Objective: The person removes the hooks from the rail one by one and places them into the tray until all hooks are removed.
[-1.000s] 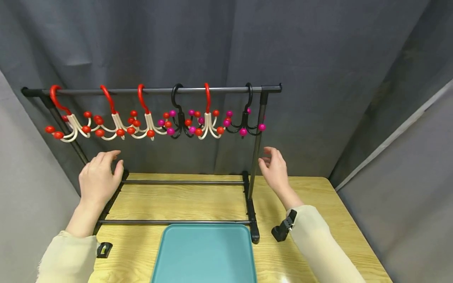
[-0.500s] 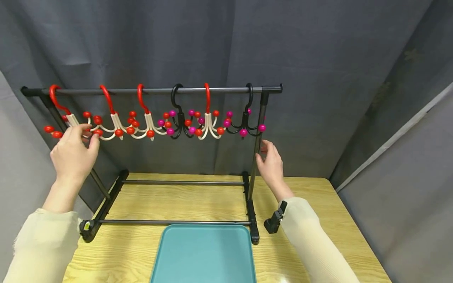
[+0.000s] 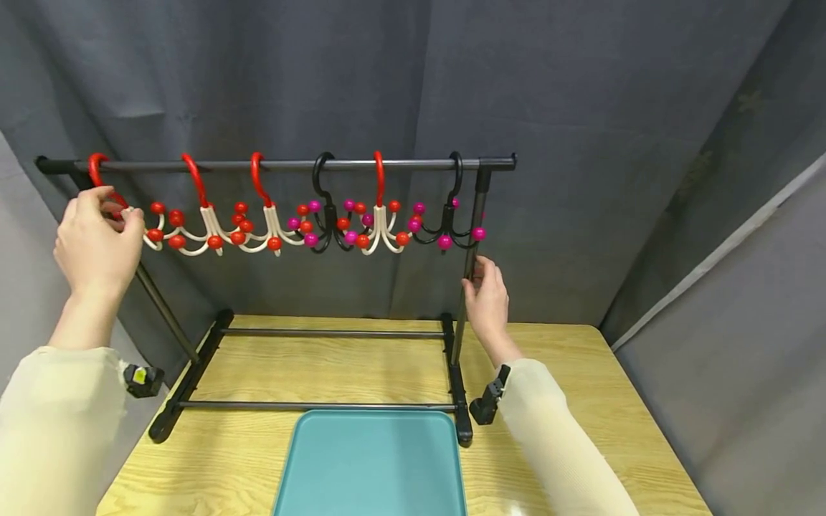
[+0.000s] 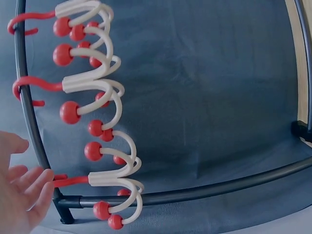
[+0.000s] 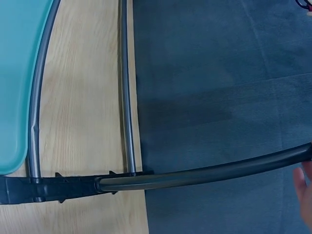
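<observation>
My left hand is raised at the left end of the rack, close to the leftmost hanger, which has a red hook and white curved arms with red balls. In the left wrist view its fingers are spread apart, with the fingertips right at that hook. My right hand is beside the rack's right post, thumb and fingers apart; the right wrist view shows only part of this hand, just under the post. Several hangers hang along the top bar, including a black hanger with pink balls.
A teal tray lies on the wooden table in front of the rack's lower bar. Grey curtains stand close behind and to both sides. The rack's black feet rest on the table.
My left hand has risen and moved left from in front of the left post to the leftmost hanger. My right hand has moved slightly left and up to the right post.
</observation>
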Action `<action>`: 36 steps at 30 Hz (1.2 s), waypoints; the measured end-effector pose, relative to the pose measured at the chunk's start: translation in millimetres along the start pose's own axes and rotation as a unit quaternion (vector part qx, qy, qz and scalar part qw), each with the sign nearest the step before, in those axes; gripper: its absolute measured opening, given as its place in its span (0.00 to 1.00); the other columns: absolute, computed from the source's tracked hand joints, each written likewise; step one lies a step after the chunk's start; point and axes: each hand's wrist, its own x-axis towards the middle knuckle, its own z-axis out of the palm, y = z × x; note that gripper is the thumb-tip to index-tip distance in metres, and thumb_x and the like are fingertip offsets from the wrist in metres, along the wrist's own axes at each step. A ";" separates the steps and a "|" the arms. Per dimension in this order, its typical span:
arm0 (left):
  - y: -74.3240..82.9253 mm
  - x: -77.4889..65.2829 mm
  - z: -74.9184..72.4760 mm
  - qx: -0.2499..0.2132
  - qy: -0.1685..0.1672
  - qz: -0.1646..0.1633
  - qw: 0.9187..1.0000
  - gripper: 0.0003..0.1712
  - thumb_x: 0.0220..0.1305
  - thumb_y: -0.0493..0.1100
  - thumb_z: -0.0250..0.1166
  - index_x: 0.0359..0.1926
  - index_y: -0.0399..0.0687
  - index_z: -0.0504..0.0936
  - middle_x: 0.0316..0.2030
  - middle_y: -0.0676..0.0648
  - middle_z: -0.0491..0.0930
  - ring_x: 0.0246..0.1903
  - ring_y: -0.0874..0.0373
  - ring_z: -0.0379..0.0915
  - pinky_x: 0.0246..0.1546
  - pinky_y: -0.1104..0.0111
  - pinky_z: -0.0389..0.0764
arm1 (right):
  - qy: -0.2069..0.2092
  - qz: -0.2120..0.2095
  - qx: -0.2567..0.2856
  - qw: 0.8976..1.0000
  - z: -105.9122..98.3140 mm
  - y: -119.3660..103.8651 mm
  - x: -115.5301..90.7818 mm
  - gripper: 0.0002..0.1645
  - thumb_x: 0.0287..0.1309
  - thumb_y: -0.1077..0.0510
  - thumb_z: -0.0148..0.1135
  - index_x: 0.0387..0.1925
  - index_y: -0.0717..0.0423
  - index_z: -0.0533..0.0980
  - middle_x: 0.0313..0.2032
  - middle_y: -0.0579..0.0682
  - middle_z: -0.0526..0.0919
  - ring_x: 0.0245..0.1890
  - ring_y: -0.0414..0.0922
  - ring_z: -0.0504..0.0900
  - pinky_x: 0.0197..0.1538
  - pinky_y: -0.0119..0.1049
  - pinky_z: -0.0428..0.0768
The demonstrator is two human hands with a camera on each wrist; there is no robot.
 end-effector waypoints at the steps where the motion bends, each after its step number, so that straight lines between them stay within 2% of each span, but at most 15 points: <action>1: 0.4 3.0 0.3 0.000 -0.004 -0.008 1.000 0.26 0.60 0.48 0.50 0.59 0.45 0.69 0.48 0.39 0.76 0.49 0.40 0.69 0.45 0.46 0.65 | 0.006 0.002 -0.001 1.000 0.3 0.4 -0.2 0.25 0.56 0.62 0.59 0.56 0.56 0.65 0.45 0.56 0.74 0.44 0.50 0.78 0.43 0.41 0.78; 6: -1.0 18.3 4.8 0.008 -0.008 -0.053 0.999 0.29 0.60 0.48 0.51 0.62 0.48 0.66 0.52 0.40 0.72 0.53 0.40 0.66 0.49 0.45 0.63 | 0.030 0.017 -0.004 0.999 0.5 -0.6 -0.7 0.22 0.56 0.62 0.59 0.54 0.56 0.67 0.43 0.56 0.75 0.42 0.50 0.78 0.43 0.45 0.76; 10: -6.7 29.5 3.2 0.040 -0.012 -0.079 0.996 0.29 0.61 0.48 0.50 0.63 0.46 0.63 0.54 0.39 0.70 0.55 0.38 0.63 0.52 0.45 0.62 | 0.023 0.038 -0.005 0.999 2.5 -3.2 -2.0 0.22 0.57 0.60 0.59 0.53 0.54 0.67 0.42 0.55 0.75 0.42 0.50 0.79 0.44 0.46 0.75; 13: -11.3 36.2 -1.8 0.056 -0.027 -0.093 0.994 0.30 0.61 0.48 0.49 0.64 0.45 0.62 0.56 0.38 0.69 0.57 0.38 0.62 0.55 0.46 0.60 | 0.014 0.042 -0.008 0.999 5.7 -4.2 -2.5 0.22 0.57 0.59 0.59 0.53 0.53 0.66 0.42 0.54 0.75 0.43 0.49 0.79 0.44 0.46 0.75; 18: -13.6 45.6 -4.6 0.065 -0.050 -0.109 0.991 0.29 0.61 0.51 0.47 0.62 0.45 0.65 0.53 0.38 0.70 0.56 0.40 0.63 0.55 0.48 0.60 | 0.021 0.035 -0.008 0.999 7.6 -4.0 -1.9 0.22 0.56 0.59 0.60 0.52 0.54 0.67 0.41 0.54 0.76 0.42 0.50 0.79 0.43 0.47 0.74; 23: -5.4 57.2 -2.5 0.077 -0.054 -0.123 0.988 0.28 0.61 0.53 0.47 0.58 0.44 0.71 0.51 0.37 0.73 0.55 0.39 0.64 0.54 0.47 0.62 | 0.025 0.029 -0.010 0.999 5.0 -1.4 -0.5 0.20 0.55 0.60 0.61 0.50 0.55 0.68 0.40 0.55 0.77 0.41 0.50 0.79 0.43 0.47 0.74; 29: 4.1 62.3 -1.4 0.079 -0.042 -0.155 0.984 0.24 0.62 0.47 0.45 0.56 0.44 0.74 0.55 0.39 0.72 0.55 0.37 0.64 0.53 0.47 0.62 | 0.005 0.025 -0.014 1.000 3.3 0.8 0.8 0.19 0.55 0.61 0.60 0.49 0.58 0.67 0.39 0.56 0.77 0.41 0.51 0.79 0.43 0.47 0.74; 36: 2.7 61.3 1.7 0.074 -0.057 -0.183 0.979 0.25 0.62 0.50 0.46 0.58 0.46 0.72 0.57 0.41 0.71 0.58 0.39 0.62 0.57 0.49 0.61 | -0.007 0.027 -0.029 0.999 2.9 1.6 2.4 0.19 0.57 0.59 0.59 0.49 0.58 0.66 0.40 0.56 0.77 0.41 0.51 0.78 0.45 0.49 0.72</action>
